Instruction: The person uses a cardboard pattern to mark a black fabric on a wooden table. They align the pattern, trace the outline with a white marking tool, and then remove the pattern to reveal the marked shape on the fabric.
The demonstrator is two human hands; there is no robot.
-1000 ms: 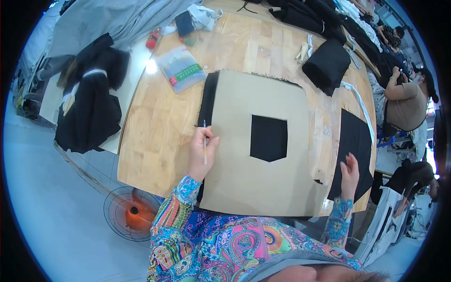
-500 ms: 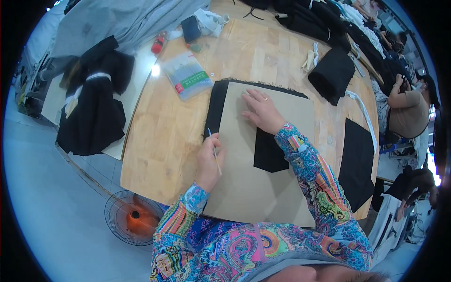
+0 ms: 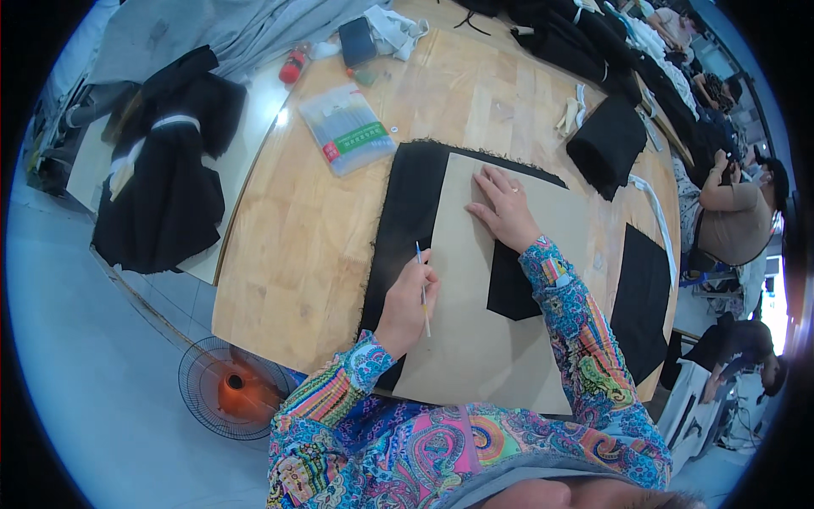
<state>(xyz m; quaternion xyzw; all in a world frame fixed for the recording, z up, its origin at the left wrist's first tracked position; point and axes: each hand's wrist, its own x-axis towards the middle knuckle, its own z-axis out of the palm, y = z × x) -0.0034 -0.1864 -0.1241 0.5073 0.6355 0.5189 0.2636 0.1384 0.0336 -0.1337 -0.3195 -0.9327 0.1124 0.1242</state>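
Observation:
A beige card pattern (image 3: 458, 356) lies over a black fabric piece (image 3: 405, 204) with frayed edges, leaving a wide strip of the cloth showing along its left side. Through a cut-out in the card more black shows. My left hand (image 3: 409, 307) is closed around a thin pen (image 3: 423, 293), blue at its upper end, over the card's left edge. Further up the card, my right hand (image 3: 507, 209) rests flat with its fingers spread, pressing on the surface near the top.
A plastic packet of thin sticks (image 3: 348, 127), a dark phone-like slab (image 3: 358, 42) and a red bottle (image 3: 293, 64) lie at the far left. Rolled black cloth (image 3: 606, 146) and another black piece (image 3: 638, 305) are at right. A fan (image 3: 236, 386) stands lower left; a co-worker (image 3: 736, 212) sits at right.
The card pattern has slid to the right across the black fabric, uncovering a wider strip at its left. Both my hands have shifted right with it; the pen is still in my left.

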